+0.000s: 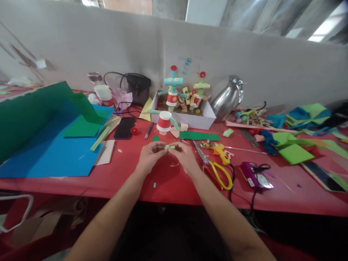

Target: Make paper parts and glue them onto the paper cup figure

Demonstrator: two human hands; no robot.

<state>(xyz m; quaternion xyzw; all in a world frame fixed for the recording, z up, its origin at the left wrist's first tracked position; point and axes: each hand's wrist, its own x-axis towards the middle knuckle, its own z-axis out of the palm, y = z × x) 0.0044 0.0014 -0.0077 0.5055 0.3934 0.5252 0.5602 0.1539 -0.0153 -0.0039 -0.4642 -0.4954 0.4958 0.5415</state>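
The left hand (149, 156) and the right hand (186, 156) are nearly together over the red bench (115, 170), and from here I see a small pale green paper piece (170, 147) pinched between their fingertips. Both are half closed, fingers bent inward, the left on one end of the piece, the right on the other. Just beyond them stands a red-and-white cup (164, 123) with coiled green strips at its sides. Scissors (206, 159) and a yellow glue gun (219, 149) lie beside the right hand; a dark phone (124, 128) lies beyond the left, off to its outer side
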